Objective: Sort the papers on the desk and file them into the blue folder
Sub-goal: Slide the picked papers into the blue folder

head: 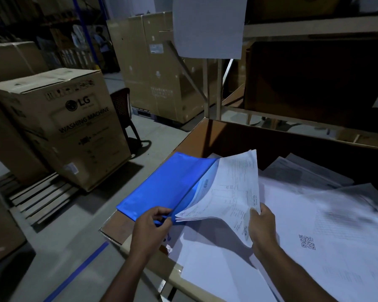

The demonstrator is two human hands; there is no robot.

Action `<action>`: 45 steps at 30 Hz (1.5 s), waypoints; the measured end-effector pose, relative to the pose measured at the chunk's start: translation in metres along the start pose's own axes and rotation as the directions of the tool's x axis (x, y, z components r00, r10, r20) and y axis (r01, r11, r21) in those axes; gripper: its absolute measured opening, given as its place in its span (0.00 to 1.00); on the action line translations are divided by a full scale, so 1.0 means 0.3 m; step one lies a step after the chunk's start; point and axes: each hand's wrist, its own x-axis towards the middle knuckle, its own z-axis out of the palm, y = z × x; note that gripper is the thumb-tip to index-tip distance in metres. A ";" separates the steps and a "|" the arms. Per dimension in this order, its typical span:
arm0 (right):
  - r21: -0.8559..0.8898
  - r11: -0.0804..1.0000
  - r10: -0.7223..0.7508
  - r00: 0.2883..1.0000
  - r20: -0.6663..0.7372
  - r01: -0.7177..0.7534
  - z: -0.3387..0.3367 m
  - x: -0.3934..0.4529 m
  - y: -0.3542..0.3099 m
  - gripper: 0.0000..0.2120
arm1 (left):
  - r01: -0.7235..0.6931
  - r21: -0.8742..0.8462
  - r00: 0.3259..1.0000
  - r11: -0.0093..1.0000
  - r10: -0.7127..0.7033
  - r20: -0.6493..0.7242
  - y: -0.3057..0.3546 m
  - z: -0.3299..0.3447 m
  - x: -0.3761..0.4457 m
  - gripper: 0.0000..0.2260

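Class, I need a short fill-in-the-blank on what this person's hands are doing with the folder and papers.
1. The left hand grips the near edge of the ____ folder.
2. The right hand holds a sheaf of ____.
3. The sheet with the QR code lies to the ____ of the folder.

Missing words: blue; papers; right
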 end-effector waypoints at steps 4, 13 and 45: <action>-0.044 0.998 -0.046 0.999 0.018 0.047 0.027 -0.038 -0.012 0.09 | -0.049 0.013 0.997 0.999 0.050 -0.059 0.029 0.010 -0.021 0.07; -0.158 0.978 -0.143 0.989 -0.026 0.137 0.008 -0.030 -0.016 0.07 | -0.051 -0.041 0.990 0.998 0.045 -0.131 0.061 -0.008 -0.014 0.05; -0.268 0.924 -0.280 0.960 0.013 0.273 0.011 -0.039 -0.019 0.12 | -0.174 0.130 0.984 0.976 0.175 0.002 0.044 0.037 0.011 0.09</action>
